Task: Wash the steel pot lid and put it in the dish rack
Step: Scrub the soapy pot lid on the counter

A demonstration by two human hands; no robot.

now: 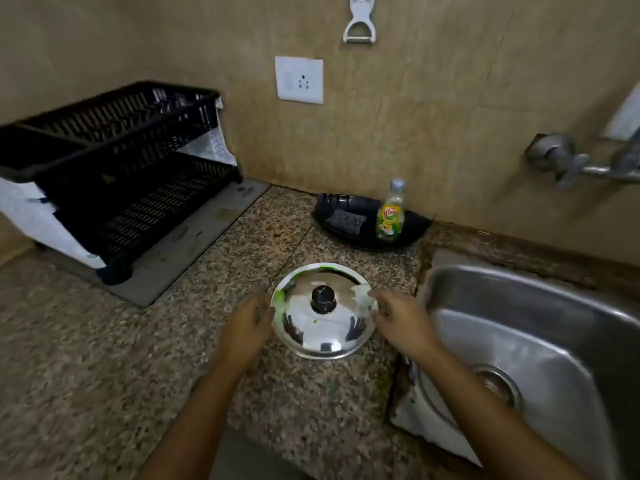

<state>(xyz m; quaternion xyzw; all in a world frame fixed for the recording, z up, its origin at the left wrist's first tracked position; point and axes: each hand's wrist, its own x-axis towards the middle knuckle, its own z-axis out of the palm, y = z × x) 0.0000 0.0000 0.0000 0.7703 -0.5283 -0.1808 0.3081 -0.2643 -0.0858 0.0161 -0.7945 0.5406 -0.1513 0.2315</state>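
Note:
A round steel pot lid (323,332) with a black knob lies dome-up on the speckled granite counter, just left of the sink. Green and whitish smears mark its rim. My left hand (247,325) is at the lid's left edge and my right hand (401,318) at its right edge, fingers apart; whether they touch the rim I cannot tell. The black two-tier dish rack (114,168) stands at the back left of the counter, nothing visible in it.
A steel sink (540,341) with a drain fills the right side, a wall tap (571,161) above it. Behind the lid a black tray (412,221) holds a scrub pad (345,220) and a dish-soap bottle (391,216). A peeler (360,19) hangs on the wall.

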